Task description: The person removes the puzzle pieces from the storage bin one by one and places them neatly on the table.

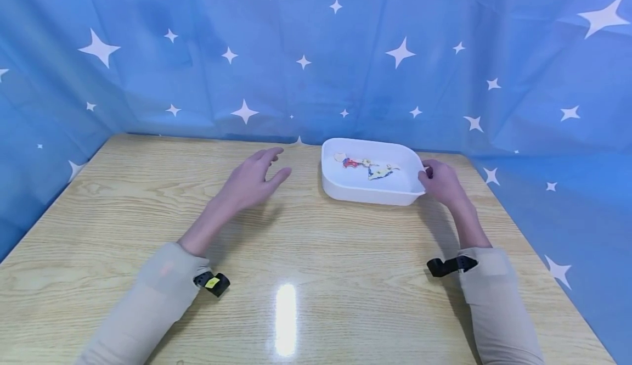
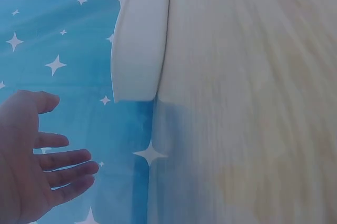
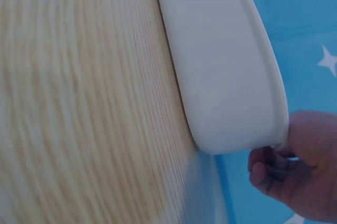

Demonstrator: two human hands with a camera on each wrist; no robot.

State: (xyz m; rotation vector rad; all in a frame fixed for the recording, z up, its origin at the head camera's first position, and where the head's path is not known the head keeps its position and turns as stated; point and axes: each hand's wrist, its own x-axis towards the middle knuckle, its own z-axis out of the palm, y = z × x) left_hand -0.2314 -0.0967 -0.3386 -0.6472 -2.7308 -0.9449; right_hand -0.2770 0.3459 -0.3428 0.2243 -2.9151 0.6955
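Note:
A white plastic basin (image 1: 373, 196) with rounded corners stands at the back of the wooden table. Inside lie small flat colourful cut-out pieces (image 1: 379, 173), with red, blue and yellow parts; their exact kind is too small to make out. My right hand (image 1: 441, 182) pinches the rim at the basin's right end, thumb on the near side and fingers curled beneath the lip in the right wrist view. To the left of the basin, my left hand (image 1: 254, 178) hovers over the table, holding nothing. Its fingers are spread and relaxed in the left wrist view.
The light wood table (image 1: 336, 277) fills the foreground. A blue cloth with white stars (image 1: 306, 96) hangs behind its back edge and along the sides. Each sleeved wrist carries a small black camera mount (image 1: 212, 284).

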